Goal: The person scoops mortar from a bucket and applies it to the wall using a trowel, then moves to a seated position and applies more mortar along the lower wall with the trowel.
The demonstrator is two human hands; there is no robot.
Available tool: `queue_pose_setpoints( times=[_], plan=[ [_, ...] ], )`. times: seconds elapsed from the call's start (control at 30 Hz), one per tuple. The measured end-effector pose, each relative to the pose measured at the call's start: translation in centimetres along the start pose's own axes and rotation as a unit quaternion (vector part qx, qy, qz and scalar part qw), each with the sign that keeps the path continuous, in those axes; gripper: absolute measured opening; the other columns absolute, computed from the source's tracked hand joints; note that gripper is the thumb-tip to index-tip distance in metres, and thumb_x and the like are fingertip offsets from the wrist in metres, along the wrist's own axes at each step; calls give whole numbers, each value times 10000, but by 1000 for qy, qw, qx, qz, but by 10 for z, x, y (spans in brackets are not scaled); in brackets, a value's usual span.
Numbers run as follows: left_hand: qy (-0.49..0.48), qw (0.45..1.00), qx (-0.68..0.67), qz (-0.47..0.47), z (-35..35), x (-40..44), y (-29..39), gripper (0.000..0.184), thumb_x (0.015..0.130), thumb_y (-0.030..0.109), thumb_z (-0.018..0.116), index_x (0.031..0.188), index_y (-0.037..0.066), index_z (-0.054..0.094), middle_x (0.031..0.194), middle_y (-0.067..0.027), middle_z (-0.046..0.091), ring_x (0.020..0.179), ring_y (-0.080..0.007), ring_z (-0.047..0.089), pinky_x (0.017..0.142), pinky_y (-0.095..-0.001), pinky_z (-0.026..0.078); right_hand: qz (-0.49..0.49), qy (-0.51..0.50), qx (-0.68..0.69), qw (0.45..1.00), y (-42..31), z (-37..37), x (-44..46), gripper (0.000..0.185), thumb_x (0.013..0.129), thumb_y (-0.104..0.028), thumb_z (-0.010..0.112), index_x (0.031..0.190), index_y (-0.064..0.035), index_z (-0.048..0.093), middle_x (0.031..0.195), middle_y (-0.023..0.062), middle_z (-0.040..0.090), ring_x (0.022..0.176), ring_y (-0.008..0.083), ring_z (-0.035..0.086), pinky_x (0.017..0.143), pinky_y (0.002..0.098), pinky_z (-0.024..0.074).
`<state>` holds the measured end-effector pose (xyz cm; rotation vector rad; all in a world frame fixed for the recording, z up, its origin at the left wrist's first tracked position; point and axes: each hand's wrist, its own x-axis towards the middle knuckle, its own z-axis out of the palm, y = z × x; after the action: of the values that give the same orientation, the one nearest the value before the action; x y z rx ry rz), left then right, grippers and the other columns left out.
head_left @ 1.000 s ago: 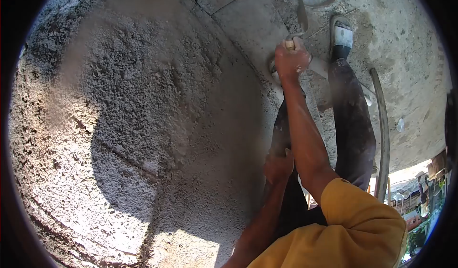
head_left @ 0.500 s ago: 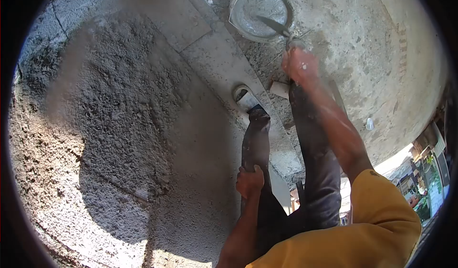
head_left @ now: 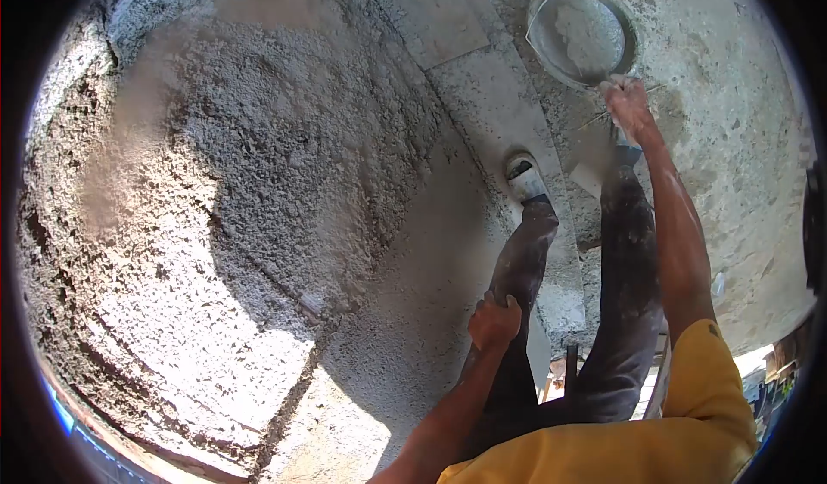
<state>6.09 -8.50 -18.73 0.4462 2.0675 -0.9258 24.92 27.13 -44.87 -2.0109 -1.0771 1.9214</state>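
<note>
Step in hand, as we judge it: working at the wet grey mix (head_left: 586,36) in the round basin (head_left: 631,40), upper right of the frame. Our right hand (head_left: 626,103) is at the basin's lower rim, arm stretched out.

Right fingers: curled inward, closed. We cannot make out what they grip; no tool can be clearly picked out at the rim. The mix lies inside the basin, heaped unevenly, with a smoother wet area beside the heap.

Left hand (head_left: 495,322), lower centre: fingers curled, closed against the dark trouser leg (head_left: 525,256); whether they pinch the cloth, we cannot tell. No tool seen there.

Surroundings: left slipper (head_left: 519,164) on the pale slab strip (head_left: 487,96), right of the rough grey surface (head_left: 293,139) that fills much of the left side of the frame, partly sunlit.

Requirement from this pose, in our judgement: a firm grasp and a steady, level wrist when clearing the rim, since wet mix could slop over the edge.
</note>
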Motion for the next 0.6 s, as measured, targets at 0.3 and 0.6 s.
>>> queue_pose_setpoints(
  times=[0.3, 0.6],
  plan=[
    [-10, 940, -281, 195, -3, -19, -64, 442, 1046, 408, 622, 1113, 13, 809, 1070, -182, 807, 1030, -351, 765, 953, -469, 572, -16, -76, 236, 969, -125, -7, -210, 277, 975, -198, 771, 1124, 33, 730, 784, 51, 683, 549, 107, 584, 497, 268, 454],
    [-78, 856, -492, 136, -130, -168, -121, 346, 1078, 286, 676, 1178, -28, 781, 1048, -78, 814, 1002, -128, 749, 917, -322, 557, -223, 334, 64, 914, -205, 156, -304, 211, 858, -112, 801, 801, -4, 629, 753, 177, 694, 635, 330, 703, 602, 431, 532]
  ],
)
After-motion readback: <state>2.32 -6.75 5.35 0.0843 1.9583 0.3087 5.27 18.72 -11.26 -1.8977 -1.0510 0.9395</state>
